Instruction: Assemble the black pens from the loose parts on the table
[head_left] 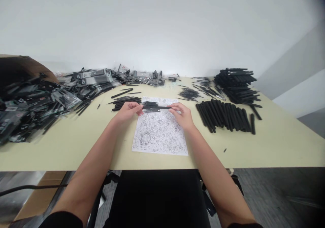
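A slim black pen (158, 107) lies level between my two hands, above the top part of a scribbled white sheet (162, 136). Its left end is pinched in the fingers of my left hand (130, 110). My right hand (181, 113) grips the other end with thumb and fingertips. Thin dark refills (151, 111) lie on the sheet right behind and below the pen. Beside my left hand is a row of black pens (127, 102) on the table.
Black pen bodies (223, 115) lie in a row at the right, with a taller stack (236, 82) behind. Loose refills (189, 94) lie behind my right hand. Plastic packets (93, 79) and a cardboard box (38, 65) fill the left. A small dark piece (224, 150) is near the front edge.
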A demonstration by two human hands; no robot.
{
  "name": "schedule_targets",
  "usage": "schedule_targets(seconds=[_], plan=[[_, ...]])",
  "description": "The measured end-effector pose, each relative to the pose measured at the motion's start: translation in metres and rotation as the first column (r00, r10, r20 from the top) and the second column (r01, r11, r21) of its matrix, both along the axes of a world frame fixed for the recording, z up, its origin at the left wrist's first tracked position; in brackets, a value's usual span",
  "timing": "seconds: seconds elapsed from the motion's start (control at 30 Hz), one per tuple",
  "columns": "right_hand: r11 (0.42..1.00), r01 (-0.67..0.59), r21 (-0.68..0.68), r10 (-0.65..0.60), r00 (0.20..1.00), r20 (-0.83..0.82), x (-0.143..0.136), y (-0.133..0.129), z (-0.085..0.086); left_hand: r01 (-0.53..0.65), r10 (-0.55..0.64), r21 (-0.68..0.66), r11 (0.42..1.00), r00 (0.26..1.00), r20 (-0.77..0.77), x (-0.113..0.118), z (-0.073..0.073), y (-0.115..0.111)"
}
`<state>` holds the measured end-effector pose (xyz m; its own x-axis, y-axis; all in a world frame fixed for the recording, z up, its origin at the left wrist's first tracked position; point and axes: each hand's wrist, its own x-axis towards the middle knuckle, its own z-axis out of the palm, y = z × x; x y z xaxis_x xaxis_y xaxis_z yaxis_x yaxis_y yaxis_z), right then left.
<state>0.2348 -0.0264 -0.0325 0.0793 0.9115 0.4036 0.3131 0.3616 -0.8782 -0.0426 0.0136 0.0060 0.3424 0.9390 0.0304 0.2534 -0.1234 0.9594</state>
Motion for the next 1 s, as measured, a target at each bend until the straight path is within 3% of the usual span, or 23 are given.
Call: schedule_targets(seconds=[0.2,0.43,0.73,1.0], plan=[[0.999,-0.007,-0.047,0.007,1.000,0.006,-0.0020,-0.0013,0.0030,-0.008,0.006,0.048,0.999,0.999,0.035,-0.0013,-0.0018,0.0008],[0.996,-0.008,-0.089,0.019,0.992,0.122,-0.0038,-0.0047,0.0040,-0.003,-0.004,0.081,0.997,0.997,0.080,0.0010,-0.0009,0.0000],[0.999,-0.027,0.020,0.026,0.999,0.031,-0.0033,-0.0027,0.0012,-0.054,0.049,0.097,0.994,0.997,0.054,0.0008,0.0016,-0.0002],[0.999,-0.012,-0.049,0.019,0.991,0.135,-0.0031,-0.0027,0.0023,-0.021,0.017,0.079,0.997,0.999,0.047,0.0007,-0.0009,-0.0001]])
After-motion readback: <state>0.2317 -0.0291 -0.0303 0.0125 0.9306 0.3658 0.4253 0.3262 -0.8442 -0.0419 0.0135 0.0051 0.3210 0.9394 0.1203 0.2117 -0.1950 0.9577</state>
